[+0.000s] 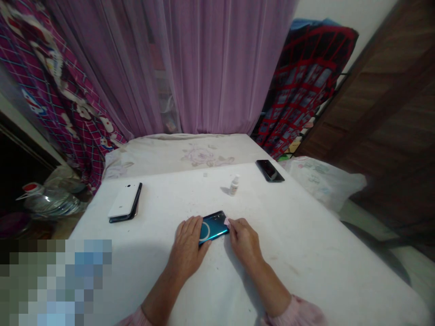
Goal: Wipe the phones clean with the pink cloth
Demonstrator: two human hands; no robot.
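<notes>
A blue smartphone [217, 228] lies on the white table with its glossy back up, showing a pale ring. My left hand [188, 237] grips its left end, fingers over the back and thumb along the near edge. At the phone's right end, my right hand [245, 240] pinches a small piece of pale pink cloth or paper [227, 221] against the camera end; most of that piece is hidden by the fingers. A small white bottle [234, 186] stands upright beyond the phone.
Stacked at the left are phones, a white one [125, 201] on top. A dark phone [269, 170] lies near the right edge of the white table [299, 235]. Purple curtains [217, 68] hang behind. A large water bottle [50, 201] is off to the left, a plastic bag [319, 181] to the right.
</notes>
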